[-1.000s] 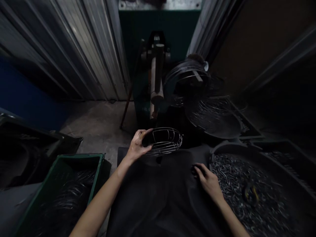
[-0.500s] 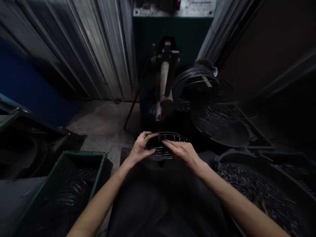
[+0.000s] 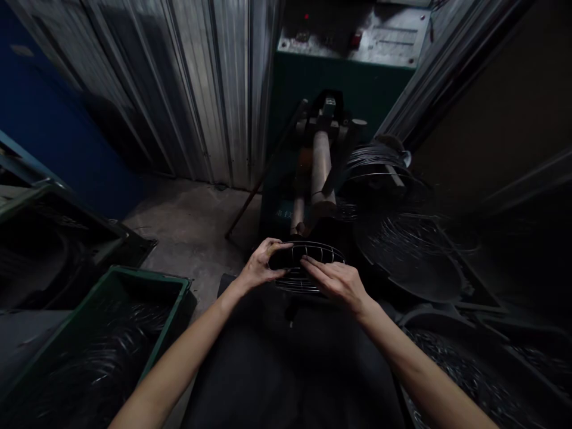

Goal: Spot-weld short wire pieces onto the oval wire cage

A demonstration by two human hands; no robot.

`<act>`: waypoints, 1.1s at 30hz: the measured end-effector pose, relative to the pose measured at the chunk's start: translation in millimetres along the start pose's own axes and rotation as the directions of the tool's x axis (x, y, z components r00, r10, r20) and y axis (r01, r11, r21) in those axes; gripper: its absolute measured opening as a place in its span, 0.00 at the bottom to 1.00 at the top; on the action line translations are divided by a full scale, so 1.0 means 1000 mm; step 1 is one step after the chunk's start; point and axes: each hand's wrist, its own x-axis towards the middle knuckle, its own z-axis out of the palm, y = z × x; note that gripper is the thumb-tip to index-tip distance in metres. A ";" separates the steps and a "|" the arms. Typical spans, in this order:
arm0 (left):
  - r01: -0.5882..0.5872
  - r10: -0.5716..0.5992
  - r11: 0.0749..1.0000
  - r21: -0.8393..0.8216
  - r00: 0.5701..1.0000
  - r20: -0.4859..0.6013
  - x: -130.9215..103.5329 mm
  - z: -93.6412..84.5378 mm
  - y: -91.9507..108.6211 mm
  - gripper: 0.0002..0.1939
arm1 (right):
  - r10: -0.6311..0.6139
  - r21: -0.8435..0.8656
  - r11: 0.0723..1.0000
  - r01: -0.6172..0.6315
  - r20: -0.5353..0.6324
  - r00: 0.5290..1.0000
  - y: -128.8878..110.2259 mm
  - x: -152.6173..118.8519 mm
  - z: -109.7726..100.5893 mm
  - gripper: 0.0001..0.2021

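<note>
A round wire basket of thin shiny metal is held low in front of the machine, above my dark-clothed lap. My left hand grips its left side, thumb below and fingers over the rim. On the right, my right hand lies against the basket with fingers stretched forward and together, their tips near its middle. The right thumb is hidden. Just beyond the basket is the machine's metal cylinder.
A green crate with wire pieces stands at lower left. Coiled wire hangs right of the machine. Tubs of small metal parts sit at lower right. A thin rod leans left of the machine. Corrugated metal lines the back.
The view has shifted, so the machine appears farther right and lower, with more of its panel showing. Both hands still hold the basket in nearly the same grip.
</note>
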 end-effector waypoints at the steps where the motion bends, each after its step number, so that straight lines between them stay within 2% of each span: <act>1: -0.005 0.005 1.000 0.001 1.000 -0.004 0.002 0.001 -0.002 0.29 | 0.019 0.012 1.000 -0.019 0.045 0.999 0.002 0.000 0.001 0.17; 3: -0.010 0.010 1.000 0.005 1.000 -0.014 0.005 0.002 -0.007 0.29 | 0.057 0.038 0.997 -0.063 0.121 0.991 0.006 0.001 0.002 0.17; 5: -0.008 0.008 1.000 0.010 1.000 -0.021 0.008 0.003 -0.011 0.29 | 0.089 0.069 0.993 -0.100 0.146 0.985 0.009 0.003 0.005 0.18; 8: -0.006 0.007 1.000 0.022 1.000 -0.029 0.012 0.005 -0.015 0.28 | 0.102 0.088 0.990 -0.112 0.115 0.988 0.012 0.006 0.010 0.18; 14: -0.010 0.013 0.996 0.083 0.999 -0.032 0.021 0.005 -0.021 0.29 | 0.017 -0.072 0.997 -0.013 0.052 0.999 0.016 0.009 0.016 0.19; 17: -0.035 0.037 0.992 0.123 0.999 -0.016 0.022 0.002 -0.022 0.29 | 0.004 -0.076 0.997 0.000 0.046 0.999 0.018 0.010 0.021 0.18; 21: -0.081 0.080 0.988 0.133 0.997 0.014 0.011 -0.003 -0.029 0.31 | 0.115 -0.003 0.993 -0.115 0.099 0.988 0.012 0.013 0.026 0.20; 23: -0.037 0.042 0.994 0.106 0.998 -0.041 0.002 -0.004 -0.036 0.37 | 0.182 0.058 0.980 -0.189 0.106 0.978 0.006 0.011 0.020 0.20; 25: 0.032 -0.024 0.996 0.086 0.996 -0.086 -0.005 -0.004 -0.045 0.42 | 0.293 0.125 0.945 -0.301 0.080 0.953 -0.001 -0.005 0.007 0.18; 26: 0.060 -0.052 0.995 0.082 0.994 -0.094 -0.007 -0.003 -0.049 0.42 | 0.378 0.156 0.911 -0.382 0.052 0.924 -0.004 -0.021 -0.001 0.17; 27: 0.081 -0.074 0.994 0.078 0.993 -0.095 -0.009 -0.002 -0.053 0.41 | 0.486 0.180 0.858 -0.481 0.020 0.874 -0.007 -0.043 -0.009 0.17; 28: 0.096 -0.089 0.993 0.072 0.991 -0.098 -0.010 -0.001 -0.056 0.41 | 0.602 0.191 0.784 -0.590 -0.007 0.798 -0.009 -0.070 -0.017 0.17; 29: 0.107 -0.100 0.992 0.060 0.989 -0.108 -0.012 0.001 -0.058 0.41 | 0.726 0.187 0.678 -0.711 -0.026 0.687 -0.009 -0.103 -0.023 0.18; 31: 0.119 -0.115 0.993 0.018 0.984 -0.132 -0.015 0.004 -0.058 0.41 | 0.915 0.024 0.403 -0.915 0.008 0.404 -0.006 -0.177 -0.029 0.18; 32: 0.119 -0.119 0.993 -0.008 0.983 -0.141 -0.018 0.006 -0.055 0.41 | 0.962 -0.103 0.259 -0.960 0.117 0.247 -0.004 -0.213 -0.029 0.16; 33: 0.118 -0.121 0.993 -0.032 0.982 -0.145 -0.021 0.008 -0.052 0.41 | 0.955 -0.197 0.166 -0.966 0.278 0.107 -0.005 -0.247 -0.028 0.12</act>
